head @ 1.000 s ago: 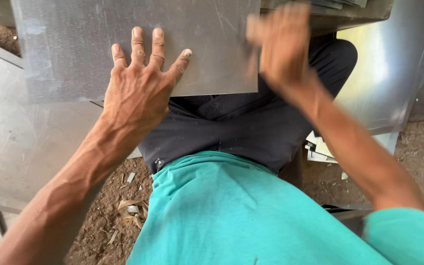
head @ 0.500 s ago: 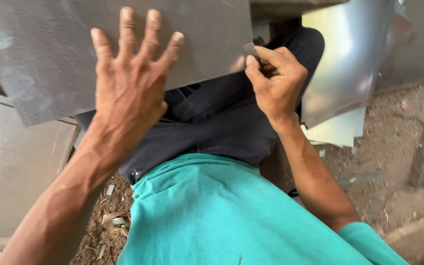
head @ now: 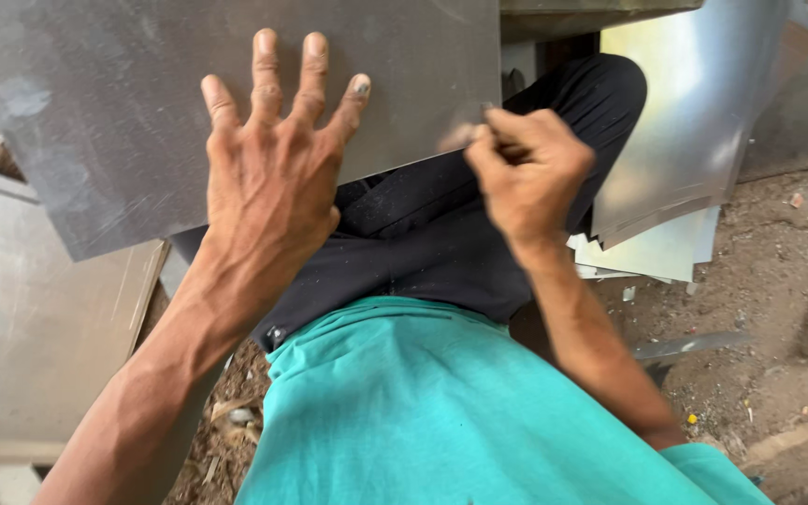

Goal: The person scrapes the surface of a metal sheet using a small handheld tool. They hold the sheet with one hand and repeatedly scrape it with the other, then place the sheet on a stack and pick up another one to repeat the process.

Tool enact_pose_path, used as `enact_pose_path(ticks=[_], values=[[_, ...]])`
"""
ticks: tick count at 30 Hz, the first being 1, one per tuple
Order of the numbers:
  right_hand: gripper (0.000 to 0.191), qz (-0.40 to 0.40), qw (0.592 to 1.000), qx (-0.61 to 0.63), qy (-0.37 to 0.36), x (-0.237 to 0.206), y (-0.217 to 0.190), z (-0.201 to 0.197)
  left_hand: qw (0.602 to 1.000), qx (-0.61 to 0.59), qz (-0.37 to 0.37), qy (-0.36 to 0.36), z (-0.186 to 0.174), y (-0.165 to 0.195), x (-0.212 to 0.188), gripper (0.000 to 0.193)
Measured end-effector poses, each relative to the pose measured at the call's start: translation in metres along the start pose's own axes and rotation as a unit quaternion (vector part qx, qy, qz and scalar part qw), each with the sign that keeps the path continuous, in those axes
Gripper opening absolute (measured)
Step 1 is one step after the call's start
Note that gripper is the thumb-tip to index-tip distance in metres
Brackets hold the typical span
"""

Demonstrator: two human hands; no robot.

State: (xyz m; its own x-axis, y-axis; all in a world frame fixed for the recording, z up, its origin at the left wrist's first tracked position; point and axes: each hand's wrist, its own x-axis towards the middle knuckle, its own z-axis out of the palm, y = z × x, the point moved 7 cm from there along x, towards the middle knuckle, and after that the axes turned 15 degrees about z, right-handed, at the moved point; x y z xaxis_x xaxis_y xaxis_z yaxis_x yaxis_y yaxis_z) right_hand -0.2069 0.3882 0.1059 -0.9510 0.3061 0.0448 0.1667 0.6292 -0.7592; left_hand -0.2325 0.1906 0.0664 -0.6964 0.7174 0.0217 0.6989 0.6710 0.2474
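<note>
A grey metal sheet (head: 123, 103) lies across my lap, over my dark trousers (head: 423, 243). My left hand (head: 268, 178) rests flat on it, fingers spread, pressing near its front edge. My right hand (head: 526, 173) is closed at the sheet's lower right corner, pinching that corner between thumb and fingers. Whether it also holds a small tool I cannot tell. My green shirt (head: 441, 411) fills the bottom of the view.
More shiny metal sheets (head: 694, 122) lean stacked at the right. Another large grey sheet (head: 30, 318) lies at the left. Bare dirt ground (head: 759, 309) with scraps and debris lies at the right and below.
My right hand came down from the sheet's far right edge to its lower right corner and closed there. The sheet shifted left. My left hand stayed flat on it.
</note>
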Motion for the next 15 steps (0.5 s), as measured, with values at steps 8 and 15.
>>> enact_pose_path(ticks=[8, 15], values=[[0.016, 0.104, 0.977, 0.182, -0.027, 0.006, 0.039, -0.021, 0.999, -0.038, 0.001, -0.030, -0.015, -0.002, 0.005, 0.102], [0.027, 0.241, 0.943, 0.224, -0.047, -0.014, 0.104, -0.049, 1.000, -0.018, 0.008, -0.007, -0.022, 0.006, 0.005, 0.105]])
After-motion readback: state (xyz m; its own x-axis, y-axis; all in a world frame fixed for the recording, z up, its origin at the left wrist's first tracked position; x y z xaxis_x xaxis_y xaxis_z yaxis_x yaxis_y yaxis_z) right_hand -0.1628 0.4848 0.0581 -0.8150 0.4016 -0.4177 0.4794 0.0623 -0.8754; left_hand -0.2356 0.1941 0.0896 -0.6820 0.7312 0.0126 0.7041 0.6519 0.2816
